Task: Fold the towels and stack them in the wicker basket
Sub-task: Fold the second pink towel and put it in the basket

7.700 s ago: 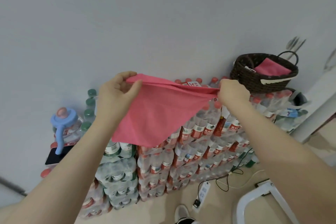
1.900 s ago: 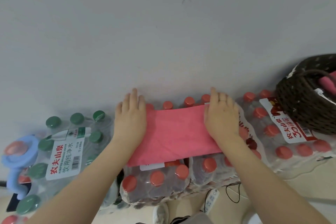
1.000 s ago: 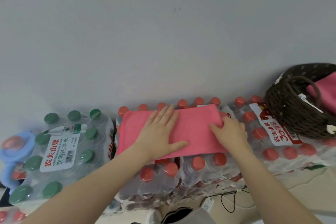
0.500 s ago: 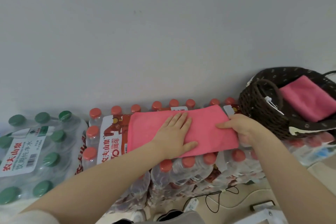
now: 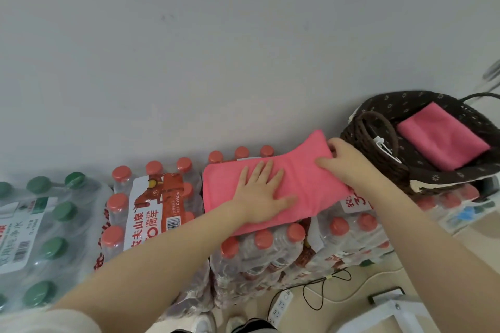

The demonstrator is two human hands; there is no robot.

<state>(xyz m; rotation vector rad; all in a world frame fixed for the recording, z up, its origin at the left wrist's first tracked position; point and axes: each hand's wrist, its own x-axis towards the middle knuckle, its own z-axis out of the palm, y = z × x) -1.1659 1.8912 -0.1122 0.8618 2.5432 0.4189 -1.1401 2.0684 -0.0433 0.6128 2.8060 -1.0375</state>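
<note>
Bottle packs (image 5: 151, 213): shrink-wrapped cases stacked against the wall; their cap tops serve as the worktop, presumably because they offer a level surface at hand height. The basket is the landmark for all places below.

Basket (image 5: 378, 143): dark wicker, standing on the packs at the right end of the row. One folded pink towel (image 5: 443, 138) already lies flat inside it, so the stack is judged begun.

Second towel (image 5: 305, 186): a folded pink band lying on the caps just left of the basket. Its long axis runs left to right along the wall. The end nearest the basket is raised off the caps and points up toward the basket rim, while the far end lies flat.

Left hand (image 5: 261, 194): rests on the towel's middle, left of the basket, fingers spread and straight, palm down. It likely pins the layers so the fold does not spring apart.

Right hand (image 5: 343, 162): just beside the basket wall, grip pinching the towel's raised end, thumb on top and fingers curled behind. This looks like the start of another fold or a lift.
</note>
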